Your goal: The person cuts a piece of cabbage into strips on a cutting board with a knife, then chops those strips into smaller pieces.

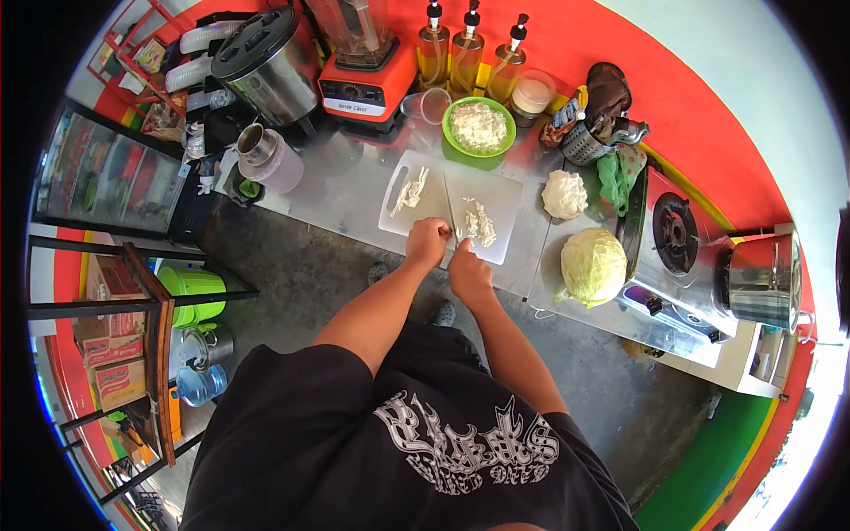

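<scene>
A white cutting board [506,190] lies on the metal counter with pale shredded strips [410,194] on its left half and a pile of chopped white pieces [479,223] on its right. Closed in a fist at the board's near edge, my left hand [429,242] holds a knife [449,196], whose thin blade points away across the board. My right hand [470,271] is beside it, fingers pressed together at the chopped pieces; what they pinch is too small to tell. A green bowl [509,144] of white shreds stands behind the board.
Right of the board are a peeled white ball [564,195], a cabbage [593,267] and a gas stove [651,226] with a steel pot [763,281]. Behind stand a red blender [363,88], oil bottles [467,57] and a large steel container [276,80]. A jug [270,164] is at left.
</scene>
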`<state>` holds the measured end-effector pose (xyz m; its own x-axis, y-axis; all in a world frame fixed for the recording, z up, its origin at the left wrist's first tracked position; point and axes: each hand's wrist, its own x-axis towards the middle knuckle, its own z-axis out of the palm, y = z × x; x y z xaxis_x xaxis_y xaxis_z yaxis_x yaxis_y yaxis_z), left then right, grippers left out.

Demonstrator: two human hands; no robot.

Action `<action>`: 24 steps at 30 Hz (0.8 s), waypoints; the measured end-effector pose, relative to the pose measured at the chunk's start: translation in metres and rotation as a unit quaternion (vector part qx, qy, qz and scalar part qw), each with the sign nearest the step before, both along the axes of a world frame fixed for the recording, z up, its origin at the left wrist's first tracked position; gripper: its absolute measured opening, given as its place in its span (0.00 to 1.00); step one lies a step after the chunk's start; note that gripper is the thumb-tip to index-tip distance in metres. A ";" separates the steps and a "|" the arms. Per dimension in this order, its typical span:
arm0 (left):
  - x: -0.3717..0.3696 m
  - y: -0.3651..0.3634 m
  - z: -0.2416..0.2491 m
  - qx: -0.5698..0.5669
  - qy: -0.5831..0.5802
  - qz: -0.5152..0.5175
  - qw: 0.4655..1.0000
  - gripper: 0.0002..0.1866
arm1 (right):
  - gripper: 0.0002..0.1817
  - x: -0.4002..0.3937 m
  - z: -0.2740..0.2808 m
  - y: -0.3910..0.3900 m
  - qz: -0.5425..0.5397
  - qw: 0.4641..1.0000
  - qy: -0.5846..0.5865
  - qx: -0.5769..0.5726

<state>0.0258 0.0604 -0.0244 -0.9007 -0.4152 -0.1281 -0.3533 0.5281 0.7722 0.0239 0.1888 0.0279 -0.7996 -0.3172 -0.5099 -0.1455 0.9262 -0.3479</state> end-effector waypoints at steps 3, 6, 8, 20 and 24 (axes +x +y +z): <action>-0.001 0.001 0.000 0.001 0.004 -0.009 1.000 0.04 | 0.16 0.000 0.009 0.003 0.009 1.000 0.001 0.006; -0.001 0.000 -0.002 0.006 -0.002 -0.011 1.000 0.04 | 0.15 0.001 0.004 0.001 0.005 1.000 -0.006 0.005; -0.001 0.001 -0.005 0.011 -0.006 -0.013 1.000 0.04 | 0.15 0.000 -0.003 0.002 -0.006 1.000 -0.010 -0.001; -0.002 0.002 0.003 -0.001 0.021 -0.028 0.999 0.04 | 0.16 -0.001 -0.011 0.002 -0.011 1.000 0.015 -0.001; 0.001 0.001 0.012 0.006 0.012 -0.045 0.999 0.04 | 0.17 -0.003 -0.002 0.005 0.019 1.000 0.022 -0.010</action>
<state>0.0267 0.0614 -0.0121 -0.9370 -0.3318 -0.1096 -0.2860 0.5479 0.7861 0.0211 0.1942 0.0259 -0.8083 -0.3570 -0.4682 -0.1952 0.9127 -0.3590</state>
